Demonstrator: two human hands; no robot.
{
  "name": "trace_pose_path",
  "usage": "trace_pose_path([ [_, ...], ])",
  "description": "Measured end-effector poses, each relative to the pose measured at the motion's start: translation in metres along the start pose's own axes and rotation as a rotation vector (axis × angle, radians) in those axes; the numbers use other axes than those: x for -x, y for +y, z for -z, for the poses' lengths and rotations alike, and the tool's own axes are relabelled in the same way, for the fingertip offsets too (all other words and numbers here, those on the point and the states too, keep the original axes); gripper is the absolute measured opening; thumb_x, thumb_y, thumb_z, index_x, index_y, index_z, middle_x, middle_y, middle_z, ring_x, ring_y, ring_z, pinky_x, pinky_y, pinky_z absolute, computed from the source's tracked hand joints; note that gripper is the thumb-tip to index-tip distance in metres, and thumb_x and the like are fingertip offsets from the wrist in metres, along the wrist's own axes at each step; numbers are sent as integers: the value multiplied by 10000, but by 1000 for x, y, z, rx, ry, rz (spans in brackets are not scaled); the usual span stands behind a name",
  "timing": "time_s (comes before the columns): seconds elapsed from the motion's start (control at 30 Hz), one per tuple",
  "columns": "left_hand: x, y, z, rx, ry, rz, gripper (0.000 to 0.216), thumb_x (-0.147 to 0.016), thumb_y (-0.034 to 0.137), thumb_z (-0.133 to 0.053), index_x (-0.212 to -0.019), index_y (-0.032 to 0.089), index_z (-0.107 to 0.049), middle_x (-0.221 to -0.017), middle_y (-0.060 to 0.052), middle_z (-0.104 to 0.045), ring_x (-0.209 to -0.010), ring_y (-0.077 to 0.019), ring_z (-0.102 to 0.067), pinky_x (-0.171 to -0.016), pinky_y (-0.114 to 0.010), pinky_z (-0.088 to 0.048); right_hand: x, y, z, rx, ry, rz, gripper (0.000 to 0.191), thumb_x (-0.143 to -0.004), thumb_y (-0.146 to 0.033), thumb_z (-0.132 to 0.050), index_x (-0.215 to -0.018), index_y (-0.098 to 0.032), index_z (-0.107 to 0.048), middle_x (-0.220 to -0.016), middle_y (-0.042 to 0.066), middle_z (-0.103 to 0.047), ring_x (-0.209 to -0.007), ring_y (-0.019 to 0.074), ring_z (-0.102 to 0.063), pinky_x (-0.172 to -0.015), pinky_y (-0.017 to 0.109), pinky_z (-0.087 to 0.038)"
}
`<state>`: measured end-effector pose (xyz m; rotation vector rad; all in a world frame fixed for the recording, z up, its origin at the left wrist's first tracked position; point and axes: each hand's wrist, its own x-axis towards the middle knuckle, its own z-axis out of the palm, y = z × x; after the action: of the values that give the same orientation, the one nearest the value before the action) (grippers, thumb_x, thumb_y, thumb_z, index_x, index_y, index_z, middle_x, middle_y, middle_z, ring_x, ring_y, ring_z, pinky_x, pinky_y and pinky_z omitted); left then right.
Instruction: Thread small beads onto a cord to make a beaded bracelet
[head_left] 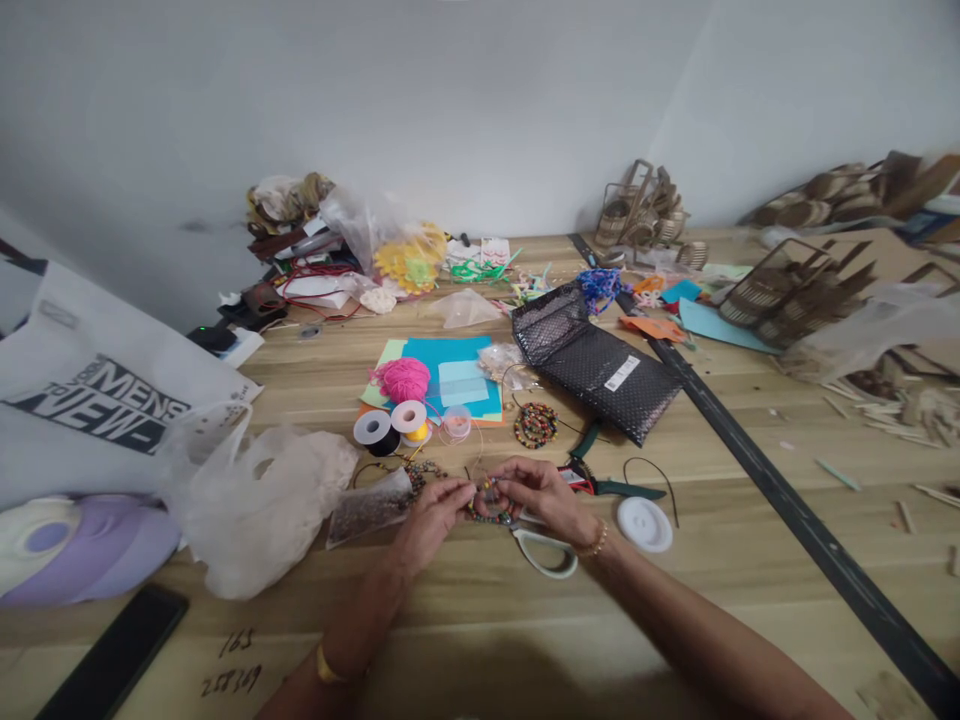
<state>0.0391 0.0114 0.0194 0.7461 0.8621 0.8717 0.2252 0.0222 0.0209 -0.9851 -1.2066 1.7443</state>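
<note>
Between my two hands is a bracelet of small multicoloured beads, hanging in a loop just above the table. My left hand pinches one side of it with thumb and forefinger. My right hand pinches the other side; the exact spot under the fingertips is too small to make out. White-handled scissors lie under my right hand, their blades partly hidden. Left of my hands rests a clear bag of beads, with loose beads by its mouth. A coiled bead strand lies beyond my right hand.
Thread spools, pink yarn and blue paper lie ahead. A black bubble mailer and green-handled pliers are to the right, near a white lid. Plastic bags and a phone occupy the left.
</note>
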Motion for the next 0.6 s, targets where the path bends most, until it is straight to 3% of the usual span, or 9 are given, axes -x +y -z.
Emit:
trace_pose_path([
  [0.1,1,1,1,-8,4,-14,223,-665,321,-756,-732,135,-652,-629,-26,-659,-637,-148,-594,-672,-276,-438,1,-1,0,17,-19,20,423,-692,-439,-745,-960,-129,-639,-702,19,-647,-561,96,-549,-498,203,-413],
  [0.2,0,2,4,76,21,-32,207,-650,301,-761,-730,155,-638,-618,-13,-652,-630,-148,-590,-671,-285,-442,1,-1,0,103,-57,16,374,-697,-440,-740,-856,-116,-646,-653,5,-618,-538,82,-501,-496,202,-377],
  [0.4,-2,1,7,201,8,-28,198,-677,290,-745,-783,152,-651,-643,-16,-655,-657,-158,-614,-686,-298,-452,-2,0,4,86,42,-2,385,-725,-501,-695,-823,-135,-628,-646,-12,-595,-491,66,-474,-476,197,-404],
  [0.6,2,-3,1,-69,-99,-12,301,-746,417,-679,-731,116,-680,-654,-44,-649,-588,-141,-569,-625,-277,-423,1,-3,-3,53,-37,-10,403,-727,-510,-690,-856,-131,-640,-690,23,-644,-592,116,-592,-521,222,-472],
])
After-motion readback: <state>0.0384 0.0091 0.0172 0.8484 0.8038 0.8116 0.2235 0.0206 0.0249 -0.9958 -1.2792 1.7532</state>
